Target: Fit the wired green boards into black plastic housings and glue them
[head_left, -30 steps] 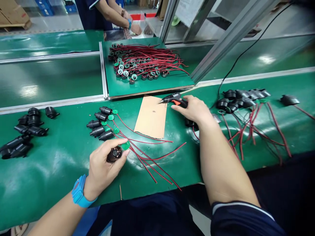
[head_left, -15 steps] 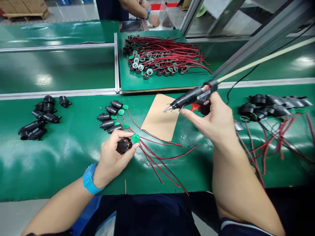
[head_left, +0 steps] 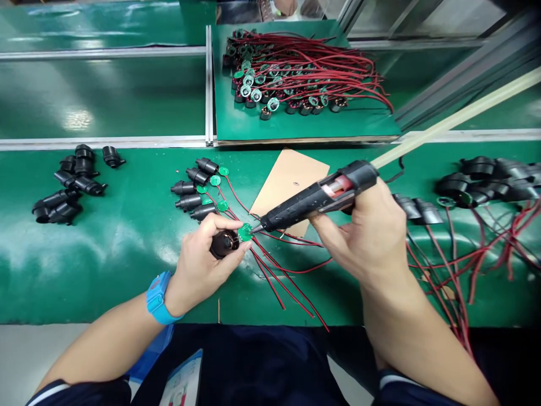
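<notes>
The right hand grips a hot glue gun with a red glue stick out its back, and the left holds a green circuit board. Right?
Not quite: the head view shows the glue stick pale yellow, not red. The right hand does grip the hot glue gun, and the left hand holds the green circuit board.

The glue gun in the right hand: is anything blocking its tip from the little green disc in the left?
Nothing visible does. The tip of the glue gun is right at the green disc, though I cannot tell whether they touch. The left hand pinches the disc by its edge, leaving its face open.
</notes>
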`<state>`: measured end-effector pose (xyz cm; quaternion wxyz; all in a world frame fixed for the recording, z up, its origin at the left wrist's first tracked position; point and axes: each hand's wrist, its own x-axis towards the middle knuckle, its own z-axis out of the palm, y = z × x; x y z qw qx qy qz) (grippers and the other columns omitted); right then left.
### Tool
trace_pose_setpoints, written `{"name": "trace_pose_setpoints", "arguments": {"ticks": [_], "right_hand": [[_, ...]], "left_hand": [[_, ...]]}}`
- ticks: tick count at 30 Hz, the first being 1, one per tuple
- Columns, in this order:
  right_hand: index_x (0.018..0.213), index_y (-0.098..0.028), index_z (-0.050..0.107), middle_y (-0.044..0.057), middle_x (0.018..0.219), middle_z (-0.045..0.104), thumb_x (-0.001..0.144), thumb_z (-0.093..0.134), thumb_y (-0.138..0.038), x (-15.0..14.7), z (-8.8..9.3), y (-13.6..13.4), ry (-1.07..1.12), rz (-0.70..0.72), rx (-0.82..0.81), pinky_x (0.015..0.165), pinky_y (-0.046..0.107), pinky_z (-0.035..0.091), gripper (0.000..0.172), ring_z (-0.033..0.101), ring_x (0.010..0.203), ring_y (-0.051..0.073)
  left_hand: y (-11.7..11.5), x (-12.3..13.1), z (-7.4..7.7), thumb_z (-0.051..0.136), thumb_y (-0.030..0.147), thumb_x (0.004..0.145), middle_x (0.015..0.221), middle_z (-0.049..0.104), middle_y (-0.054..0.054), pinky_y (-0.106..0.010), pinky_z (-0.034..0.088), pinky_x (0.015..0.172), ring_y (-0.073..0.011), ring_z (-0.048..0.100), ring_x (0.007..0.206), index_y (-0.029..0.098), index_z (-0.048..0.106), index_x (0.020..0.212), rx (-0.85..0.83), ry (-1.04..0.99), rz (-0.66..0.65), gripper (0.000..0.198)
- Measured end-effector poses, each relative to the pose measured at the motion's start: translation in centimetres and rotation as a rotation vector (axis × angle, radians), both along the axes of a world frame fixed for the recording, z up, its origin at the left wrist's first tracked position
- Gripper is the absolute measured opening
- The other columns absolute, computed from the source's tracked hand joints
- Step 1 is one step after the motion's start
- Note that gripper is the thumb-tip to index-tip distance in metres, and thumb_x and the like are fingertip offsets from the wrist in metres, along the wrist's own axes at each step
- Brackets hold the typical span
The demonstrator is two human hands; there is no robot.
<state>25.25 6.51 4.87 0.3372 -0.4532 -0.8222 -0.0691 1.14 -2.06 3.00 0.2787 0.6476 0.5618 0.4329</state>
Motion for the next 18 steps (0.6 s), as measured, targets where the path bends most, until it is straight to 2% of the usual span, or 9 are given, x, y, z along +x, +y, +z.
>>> {"name": "trace_pose_setpoints", "arguments": {"ticks": [8, 15, 18], "right_hand": [[0.108, -0.027, 0.060, 0.010, 0.088, 0.062, 0.095, 0.054, -0.036, -0.29, 0.57, -0.66, -0.066, -0.098, -0.169, 0.078, 0.051, 0.052, 0.018, 0.063, 0.089, 0.034], [0.103, -0.026, 0.059, 0.010, 0.088, 0.062, 0.098, 0.052, -0.035, -0.19, 0.34, -0.77, -0.058, -0.062, -0.081, 0.074, 0.048, 0.049, 0.013, 0.062, 0.086, 0.032], [0.106, -0.026, 0.062, 0.012, 0.095, 0.065, 0.098, 0.053, -0.035, -0.31, 0.28, -1.08, -0.126, -0.111, -0.034, 0.079, 0.050, 0.048, 0.015, 0.062, 0.091, 0.034]], "left_hand": [[-0.03, 0.15, 0.04, 0.077, 0.024, 0.086, 0.076, 0.062, 0.005, -0.020, 0.044, 0.053, -0.0077, 0.055, 0.057, 0.022, 0.061, 0.109, -0.006, 0.001, -0.015, 0.028], [-0.11, 0.17, 0.02, 0.078, 0.024, 0.085, 0.074, 0.061, 0.006, -0.020, 0.044, 0.053, -0.0077, 0.055, 0.057, 0.022, 0.061, 0.108, -0.023, 0.007, -0.009, 0.028], [-0.16, 0.21, 0.15, 0.077, 0.026, 0.086, 0.070, 0.058, 0.007, -0.020, 0.041, 0.049, -0.0074, 0.051, 0.054, 0.023, 0.061, 0.106, -0.039, 0.014, 0.011, 0.026]]}}
